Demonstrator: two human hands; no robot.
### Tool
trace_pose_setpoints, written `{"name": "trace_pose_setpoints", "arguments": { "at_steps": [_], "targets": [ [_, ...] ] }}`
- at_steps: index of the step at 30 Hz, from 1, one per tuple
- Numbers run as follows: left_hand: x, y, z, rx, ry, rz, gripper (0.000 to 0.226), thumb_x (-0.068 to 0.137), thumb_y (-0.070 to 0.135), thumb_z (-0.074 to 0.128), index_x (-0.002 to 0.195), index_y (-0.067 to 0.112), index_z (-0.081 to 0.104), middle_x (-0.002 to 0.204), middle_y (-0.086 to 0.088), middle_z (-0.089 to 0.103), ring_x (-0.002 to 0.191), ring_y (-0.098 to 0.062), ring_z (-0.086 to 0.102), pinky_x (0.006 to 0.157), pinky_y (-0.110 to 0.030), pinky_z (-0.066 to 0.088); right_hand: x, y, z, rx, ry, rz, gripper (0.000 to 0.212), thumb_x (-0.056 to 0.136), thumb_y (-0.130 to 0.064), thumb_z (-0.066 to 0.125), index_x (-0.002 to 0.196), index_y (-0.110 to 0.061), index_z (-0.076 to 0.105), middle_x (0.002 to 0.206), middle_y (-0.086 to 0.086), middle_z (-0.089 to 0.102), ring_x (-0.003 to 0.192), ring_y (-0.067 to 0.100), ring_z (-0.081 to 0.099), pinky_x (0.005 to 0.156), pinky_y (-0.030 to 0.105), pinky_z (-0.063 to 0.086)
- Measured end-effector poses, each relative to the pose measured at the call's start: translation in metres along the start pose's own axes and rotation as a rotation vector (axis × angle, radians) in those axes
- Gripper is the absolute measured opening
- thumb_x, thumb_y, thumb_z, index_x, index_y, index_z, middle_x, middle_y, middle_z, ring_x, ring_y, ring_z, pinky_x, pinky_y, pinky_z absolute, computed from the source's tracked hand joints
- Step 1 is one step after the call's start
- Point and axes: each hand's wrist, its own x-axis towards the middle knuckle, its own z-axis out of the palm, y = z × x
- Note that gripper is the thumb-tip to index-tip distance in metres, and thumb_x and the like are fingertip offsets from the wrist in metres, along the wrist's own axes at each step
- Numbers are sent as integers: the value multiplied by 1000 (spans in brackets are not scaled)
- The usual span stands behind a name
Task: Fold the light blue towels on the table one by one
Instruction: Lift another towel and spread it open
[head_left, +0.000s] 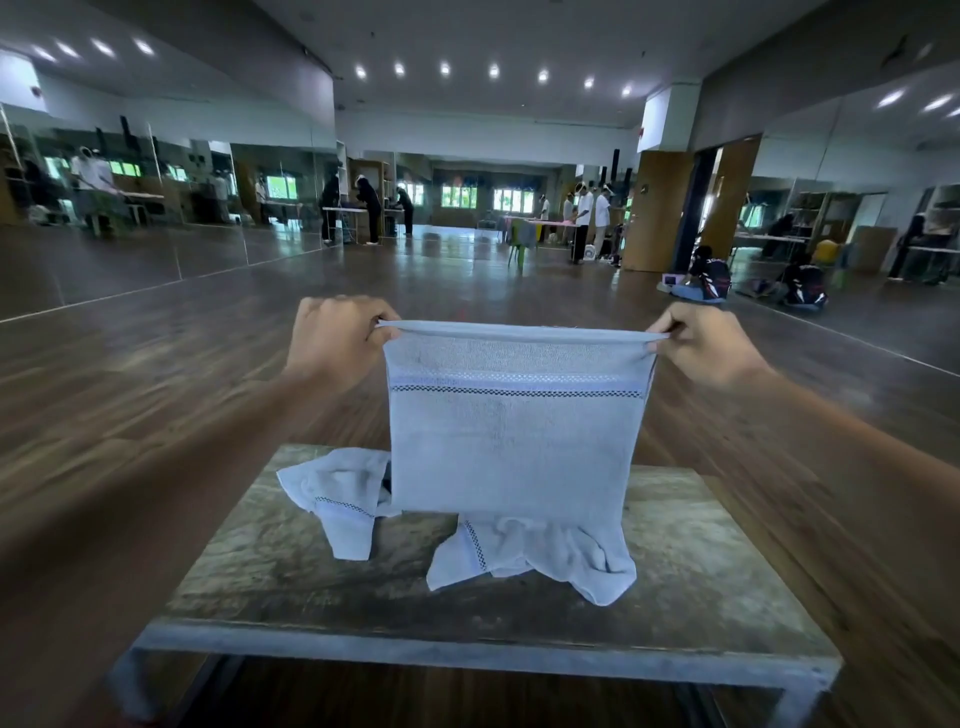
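Holding up one light blue towel (514, 441) in the air above the table (727, 571). Stretched taut along the top hem, hanging flat as a rectangle, lower edge clear of the tabletop. Patterned woven band across it near the top.

Pinched at the top left corner by the left hand (337, 338), thumb and curled fingers closed on the hem. Pinched the same way at the top right corner by the right hand (701, 348). Nothing else in either grip.

Lying on the table below and behind the hanging cloth:
- crumpled towel (337, 493) at the left, one end trailing toward the near side
- second crumpled heap (535, 556) nearer the front, spread in loose folds

Probably two separate towels, but cannot confirm, with the join, if any, hidden behind the held one.

No neatly folded towel to be seen anywhere on the table. Judged early in the task: at most the opening-out or first fold of this towel in hand. Left to do: finishing it and setting it down, then the crumpled remainder one by one.

Beyond the table: dark wooden floor (156, 389), mirrored wall (156, 171), distant people (369, 208) at other tables.
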Motion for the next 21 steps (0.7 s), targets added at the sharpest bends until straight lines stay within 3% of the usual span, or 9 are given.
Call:
{"name": "trace_pose_setpoints", "arguments": {
  "at_steps": [4, 7, 9, 13, 17, 21],
  "targets": [
    [-33, -4, 6, 0, 11, 28, 8, 87, 28, 63, 91, 28, 70, 81, 10, 69, 86, -18, 63, 87, -38, 41, -38, 12, 14, 52, 46, -153, 17, 83, 0, 61, 77, -15, 64, 86, 0, 68, 77, 19, 61, 74, 32, 48],
    [-81, -12, 17, -26, -196, 31, 11, 85, 33, 61, 87, 30, 71, 68, 13, 64, 75, -16, 65, 85, -36, 41, -84, 41, 38, 46, -106, -161, 23, 79, 2, 67, 72, -20, 63, 79, -6, 67, 73, 14, 61, 67, 20, 44],
    [-119, -18, 32, -37, -380, 29, 22, 81, 39, 54, 89, 30, 72, 77, 10, 70, 79, -17, 67, 85, -36, 43, -119, 62, 61, 52, -250, -106, 25, 80, -2, 70, 71, -23, 61, 77, -10, 66, 75, 11, 59, 65, 17, 43],
    [-189, -22, 70, -100, -576, -52, 30, 82, 39, 49, 96, 28, 73, 95, 8, 73, 92, -17, 67, 86, -36, 46, -178, 96, 111, 104, -352, -1, 35, 80, -1, 69, 67, -31, 58, 78, -13, 65, 70, 8, 61, 67, 31, 48],
    [-228, -20, 101, -184, -599, -249, 41, 81, 41, 38, 104, 26, 68, 102, 4, 72, 98, -22, 64, 85, -33, 45, -208, 110, 149, 196, -361, 172, 25, 85, -7, 65, 72, -27, 60, 77, -2, 67, 76, 19, 62, 69, 34, 47],
    [-229, -21, 130, -338, -490, -412, 27, 93, 22, 49, 115, 16, 63, 107, -4, 69, 94, -26, 65, 76, -30, 48, -199, 109, 177, 333, -261, 289, 21, 89, -5, 61, 81, -24, 61, 85, 4, 66, 81, 21, 60, 66, 26, 42]
  ]
}}
